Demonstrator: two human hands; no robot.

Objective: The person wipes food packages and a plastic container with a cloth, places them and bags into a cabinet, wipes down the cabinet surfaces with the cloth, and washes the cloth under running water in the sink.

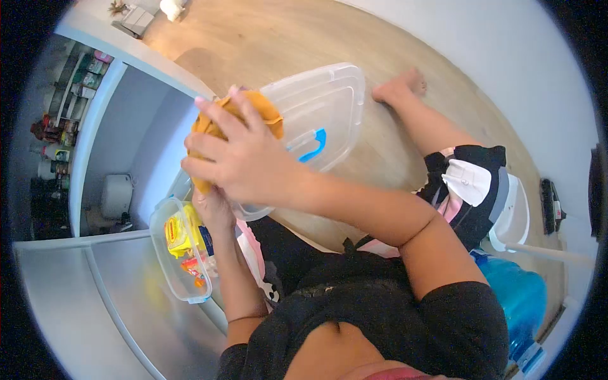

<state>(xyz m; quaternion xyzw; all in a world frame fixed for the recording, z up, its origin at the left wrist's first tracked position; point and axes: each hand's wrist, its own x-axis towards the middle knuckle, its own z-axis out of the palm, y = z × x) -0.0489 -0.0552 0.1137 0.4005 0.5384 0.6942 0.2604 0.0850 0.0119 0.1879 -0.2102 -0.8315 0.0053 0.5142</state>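
Note:
An orange cloth (269, 111) is bunched up between my two hands, in front of the clear plastic bin (345, 95) with a blue handle. My right hand (244, 152) lies over the cloth, its fingers spaced and curved around it. Below, my left hand (213, 210) grips the lower part of the cloth; its fingers are partly hidden. Beside my left forearm, a clear container (166, 269) holds a yellow packet (182, 235) and a small red and orange packet (191, 266).
A silver panelled surface (57, 285) is at the lower left, under shelves (66, 95) of jars and bottles. My bare leg (430, 120) stretches over the wooden floor (278, 31). A large blue bottle (516, 294) and a white plastic object (516, 209) are at the right.

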